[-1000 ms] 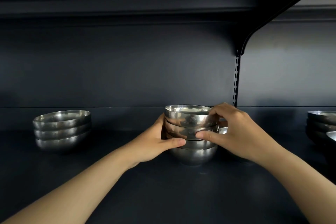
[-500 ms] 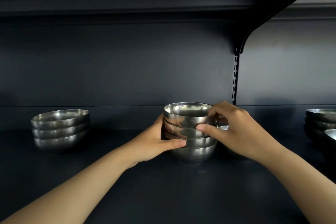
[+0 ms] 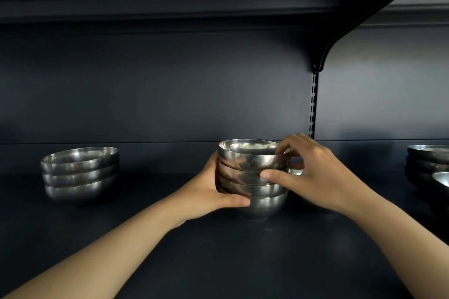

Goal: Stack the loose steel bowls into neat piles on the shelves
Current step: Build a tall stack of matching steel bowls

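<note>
- While your two hands bracket it, the centre stack of steel bowls [image 3: 252, 177] stands on the dark shelf [image 3: 218, 250], roughly mid-frame, with its base on the shelf surface.
- Count: four nested bowls visible in that stack, rims up. The top bowl sits slightly askew, its rim tilted a little against the bowls below.
- Your left hand [image 3: 206, 192] wraps the left flank of the stack. Grip: closed on the stack, thumb pressed across the front at the seam above the lowest bowl, fingers hidden behind the steel.
- Your right hand [image 3: 313, 175] meets the stack from the right. Grip: pinching the stack, thumb flat on the front of the second bowl, fingertips curled over the top bowl's right rim.
- Left pile [image 3: 80, 175]: three nested bowls, well apart from the centre stack, on the same shelf, near the back panel [image 3: 158, 85].
- Right pile [image 3: 427, 162]: stacked bowls at the frame edge, partly cut off; count not readable. One loose bowl [image 3: 441, 179] sits just in front of it, also cropped.
- A bit of another steel rim shows just behind your right hand; too hidden to describe.
- Slotted upright [image 3: 313, 104] and curved bracket [image 3: 340, 41] rise behind the stack, carrying the upper shelf [image 3: 158, 7].
</note>
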